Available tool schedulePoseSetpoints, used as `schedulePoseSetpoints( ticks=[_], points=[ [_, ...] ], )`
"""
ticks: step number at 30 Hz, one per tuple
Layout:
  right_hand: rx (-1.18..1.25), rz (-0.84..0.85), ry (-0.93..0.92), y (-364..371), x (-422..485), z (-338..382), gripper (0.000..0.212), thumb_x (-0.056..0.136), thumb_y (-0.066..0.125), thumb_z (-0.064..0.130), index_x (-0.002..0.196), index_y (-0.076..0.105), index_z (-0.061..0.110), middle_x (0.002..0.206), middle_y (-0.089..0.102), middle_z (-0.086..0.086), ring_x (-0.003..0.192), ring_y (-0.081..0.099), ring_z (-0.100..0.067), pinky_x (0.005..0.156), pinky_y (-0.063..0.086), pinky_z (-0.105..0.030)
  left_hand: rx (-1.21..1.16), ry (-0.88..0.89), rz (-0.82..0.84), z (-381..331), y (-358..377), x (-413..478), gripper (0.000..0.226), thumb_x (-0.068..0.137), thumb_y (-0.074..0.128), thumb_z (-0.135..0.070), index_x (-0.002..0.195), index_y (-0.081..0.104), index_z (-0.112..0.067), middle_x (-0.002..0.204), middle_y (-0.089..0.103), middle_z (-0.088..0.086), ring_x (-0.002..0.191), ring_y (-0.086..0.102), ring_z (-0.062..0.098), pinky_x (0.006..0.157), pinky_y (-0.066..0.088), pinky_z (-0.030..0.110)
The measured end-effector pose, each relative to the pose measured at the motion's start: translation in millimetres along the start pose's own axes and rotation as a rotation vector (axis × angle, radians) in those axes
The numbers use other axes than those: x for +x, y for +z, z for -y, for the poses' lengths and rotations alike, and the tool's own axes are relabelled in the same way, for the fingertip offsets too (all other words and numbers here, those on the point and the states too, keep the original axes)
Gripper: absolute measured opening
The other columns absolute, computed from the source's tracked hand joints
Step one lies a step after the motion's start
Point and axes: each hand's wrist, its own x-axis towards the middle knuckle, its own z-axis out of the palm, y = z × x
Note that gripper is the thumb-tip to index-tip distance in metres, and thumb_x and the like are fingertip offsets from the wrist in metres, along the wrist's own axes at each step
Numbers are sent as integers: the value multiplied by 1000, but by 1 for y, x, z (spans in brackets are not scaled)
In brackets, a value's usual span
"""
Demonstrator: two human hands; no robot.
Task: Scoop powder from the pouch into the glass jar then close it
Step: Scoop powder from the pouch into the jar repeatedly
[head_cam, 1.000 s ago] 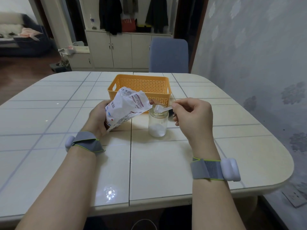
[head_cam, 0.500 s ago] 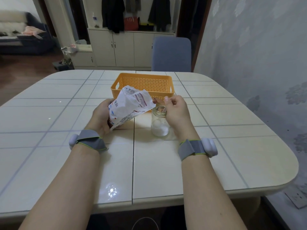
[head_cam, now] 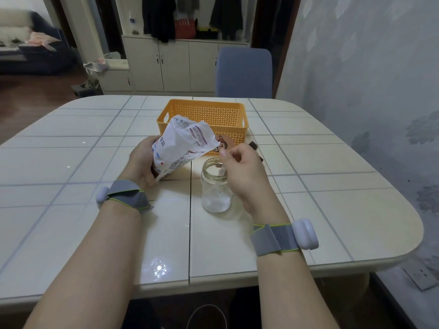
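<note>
A white printed pouch [head_cam: 183, 148] is tilted toward the right, its open top up; my left hand [head_cam: 142, 162] grips its lower part. An open glass jar [head_cam: 215, 186] stands on the table just right of the pouch, with white powder at its bottom. My right hand [head_cam: 244, 174] is above and beside the jar's right side and pinches a small white spoon [head_cam: 222, 172], whose tip points down into the jar's mouth. Something dark [head_cam: 253, 146], perhaps the jar's lid, shows behind my right hand; most of it is hidden.
An orange perforated basket [head_cam: 206, 115] stands right behind the pouch and jar. A blue chair [head_cam: 244, 72] is at the table's far side. The tiled table [head_cam: 332, 210] ends in a rounded corner at the right, close to the wall.
My right hand has gone from level beside the jar's rim to over the jar, turning the spoon tip down into its mouth. The pouch has stayed in my left hand.
</note>
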Motion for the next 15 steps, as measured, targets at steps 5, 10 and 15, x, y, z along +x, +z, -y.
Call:
schedulePoseSetpoints(
  ticks=[5, 10, 15],
  points=[
    [95, -81, -143, -9, -1, 14, 22, 95, 68, 24, 75, 61, 18, 72, 60, 9, 67, 52, -8, 69, 42, -28, 20, -28, 52, -1, 4, -2, 53, 105, 34, -18, 67, 71, -15, 57, 64, 5, 40, 62, 14, 43, 49, 18],
    [216, -206, -200, -32, 3, 47, 26, 95, 68, 23, 71, 62, 16, 60, 59, 8, 59, 55, -12, 58, 49, -29, -33, -39, 87, -2, -1, -9, 33, 98, 47, -29, 87, 74, -14, 88, 68, 11, 75, 66, 27, 72, 55, 33],
    [280, -304, -238, -35, 9, 61, 22, 97, 65, 20, 78, 65, 10, 65, 59, 2, 58, 51, -9, 58, 45, -26, -6, -60, 91, -3, -2, -14, 27, 98, 47, -31, 99, 70, -16, 98, 67, 11, 85, 63, 27, 72, 56, 32]
  ],
)
